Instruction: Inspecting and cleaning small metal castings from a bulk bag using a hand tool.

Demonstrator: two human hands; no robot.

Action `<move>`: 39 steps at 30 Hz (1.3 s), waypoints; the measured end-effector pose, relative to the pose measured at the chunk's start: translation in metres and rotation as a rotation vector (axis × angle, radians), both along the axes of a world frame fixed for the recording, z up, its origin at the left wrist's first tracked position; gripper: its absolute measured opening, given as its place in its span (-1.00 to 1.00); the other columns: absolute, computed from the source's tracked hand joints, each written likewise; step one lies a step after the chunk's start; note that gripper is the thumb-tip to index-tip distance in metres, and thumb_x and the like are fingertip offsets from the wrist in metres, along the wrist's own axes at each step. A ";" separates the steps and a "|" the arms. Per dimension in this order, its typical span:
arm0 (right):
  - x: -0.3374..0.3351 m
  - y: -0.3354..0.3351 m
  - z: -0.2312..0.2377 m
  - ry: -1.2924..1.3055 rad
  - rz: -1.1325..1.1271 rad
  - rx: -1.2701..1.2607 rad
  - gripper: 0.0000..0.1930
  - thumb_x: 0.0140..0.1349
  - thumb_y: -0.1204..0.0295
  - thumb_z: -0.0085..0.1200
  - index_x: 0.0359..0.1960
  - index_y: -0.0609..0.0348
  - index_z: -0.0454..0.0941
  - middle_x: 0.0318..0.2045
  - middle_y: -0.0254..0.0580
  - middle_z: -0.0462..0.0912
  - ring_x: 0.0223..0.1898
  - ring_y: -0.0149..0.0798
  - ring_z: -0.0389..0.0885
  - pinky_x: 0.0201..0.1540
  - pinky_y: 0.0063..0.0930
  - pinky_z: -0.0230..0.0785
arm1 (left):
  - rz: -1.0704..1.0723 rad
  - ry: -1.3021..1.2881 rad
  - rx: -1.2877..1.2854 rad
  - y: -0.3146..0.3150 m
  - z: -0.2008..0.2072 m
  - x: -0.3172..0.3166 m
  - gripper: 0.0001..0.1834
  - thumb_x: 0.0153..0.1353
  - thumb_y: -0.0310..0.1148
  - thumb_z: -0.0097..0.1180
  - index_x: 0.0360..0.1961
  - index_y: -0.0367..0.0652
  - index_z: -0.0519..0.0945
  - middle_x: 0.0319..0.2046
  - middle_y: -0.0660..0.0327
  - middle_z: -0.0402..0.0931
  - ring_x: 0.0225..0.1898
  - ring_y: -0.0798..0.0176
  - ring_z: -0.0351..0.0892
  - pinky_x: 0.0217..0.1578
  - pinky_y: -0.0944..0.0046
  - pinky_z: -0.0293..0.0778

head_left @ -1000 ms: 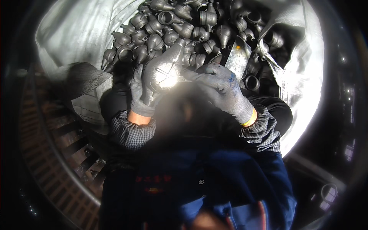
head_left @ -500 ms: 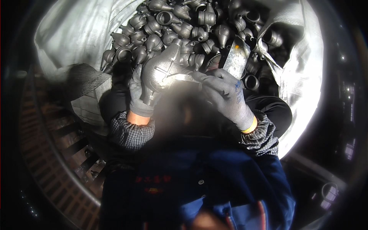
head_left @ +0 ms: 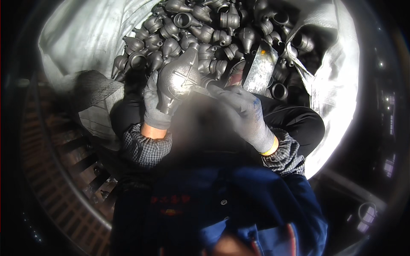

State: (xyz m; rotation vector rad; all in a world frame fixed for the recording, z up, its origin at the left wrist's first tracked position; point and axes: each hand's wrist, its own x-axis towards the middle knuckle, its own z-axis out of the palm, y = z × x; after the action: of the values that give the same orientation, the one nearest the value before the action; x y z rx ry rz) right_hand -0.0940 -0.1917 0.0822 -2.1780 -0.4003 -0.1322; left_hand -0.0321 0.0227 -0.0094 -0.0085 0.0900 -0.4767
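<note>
A grey metal casting (head_left: 178, 80), bulbous with a narrow neck at the top and a raised cross-shaped ridge, is held upright in my gloved left hand (head_left: 154, 100). The left fingers wrap its left side and lower end. My gloved right hand (head_left: 243, 106) is closed round a thin flat metal tool (head_left: 202, 90), whose tip meets the casting's right side near the ridge. Most of this tool is hidden by the fingers and shadow, so I cannot tell its exact kind. Beyond the right hand stands a flat metal plate (head_left: 261, 68) with an orange spot.
Many similar castings (head_left: 171, 30) lie heaped ahead in a large white woven sack (head_left: 85, 38), its folded edge (head_left: 335, 55) rising at the right. A reddish item (head_left: 235, 74) shows beside the plate. A brown slatted grating (head_left: 55, 179) lies at the lower left.
My right hand has shifted left and slightly down along the casting with the tool, uncovering more of the plate and the reddish item. The casting has turned slightly in my left hand.
</note>
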 end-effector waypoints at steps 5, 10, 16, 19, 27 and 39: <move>-0.005 -0.001 -0.003 -0.039 -0.027 -0.085 -0.64 0.01 0.57 0.11 -0.09 0.06 0.58 -0.51 -0.17 0.45 -0.44 -0.12 0.50 -0.43 -0.35 0.36 | -0.024 0.019 -0.023 -0.005 0.010 0.000 -0.54 0.22 -0.22 0.02 0.01 -0.37 0.42 -0.02 -0.06 0.46 0.01 -0.02 0.47 0.07 -0.06 0.39; -0.003 0.000 -0.008 -0.113 -0.030 -0.078 -0.66 0.02 0.58 0.10 -0.10 0.07 0.58 -0.53 -0.19 0.43 -0.47 -0.15 0.49 -0.44 -0.36 0.36 | 0.020 0.081 0.100 -0.007 0.012 0.001 -0.53 0.23 -0.16 0.01 0.01 -0.34 0.42 -0.05 -0.03 0.49 -0.04 0.00 0.52 -0.02 -0.05 0.46; -0.004 -0.027 -0.005 0.035 0.002 0.163 -0.69 0.09 0.61 0.02 -0.09 0.21 0.56 -0.27 -0.11 0.64 -0.22 -0.20 0.62 -0.20 -0.46 0.44 | 0.277 -0.293 0.721 -0.015 0.010 -0.007 -0.60 0.30 -0.14 -0.08 -0.02 -0.24 0.44 -0.06 0.09 0.50 -0.08 0.12 0.55 -0.12 0.06 0.56; 0.004 -0.076 -0.003 0.227 -0.136 0.108 -0.71 0.12 0.60 0.01 -0.10 0.23 0.56 -0.19 -0.05 0.64 -0.19 -0.21 0.63 -0.11 -0.47 0.43 | 0.180 0.029 0.663 -0.002 0.013 -0.004 -0.60 0.32 -0.17 -0.11 0.04 -0.22 0.41 0.01 0.12 0.46 0.01 0.17 0.47 -0.03 0.14 0.49; 0.048 -0.244 -0.083 0.585 -0.758 -0.021 -0.74 0.19 0.45 -0.03 -0.16 0.36 0.54 -0.29 -0.06 0.62 -0.32 -0.29 0.59 -0.23 -0.39 0.41 | -0.035 -0.206 0.777 0.011 -0.021 0.002 -0.61 0.32 -0.31 -0.13 0.13 -0.22 0.35 0.08 0.10 0.37 0.11 0.15 0.35 0.07 0.10 0.33; 0.078 -0.229 -0.131 0.569 -1.045 -0.295 -0.72 0.03 0.42 0.01 -0.25 0.34 0.59 -0.18 0.23 0.58 -0.02 0.09 0.52 0.02 -0.19 0.37 | 0.097 0.108 0.935 -0.003 -0.001 -0.002 -0.57 0.23 -0.22 -0.02 0.05 -0.25 0.42 0.03 0.09 0.43 0.05 0.14 0.41 0.00 0.08 0.37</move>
State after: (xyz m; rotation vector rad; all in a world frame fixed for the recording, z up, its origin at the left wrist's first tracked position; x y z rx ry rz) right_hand -0.0161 -0.4206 -0.0492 -2.3684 1.1124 -0.0131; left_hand -0.0336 0.0200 -0.0103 0.8751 0.4097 -0.3011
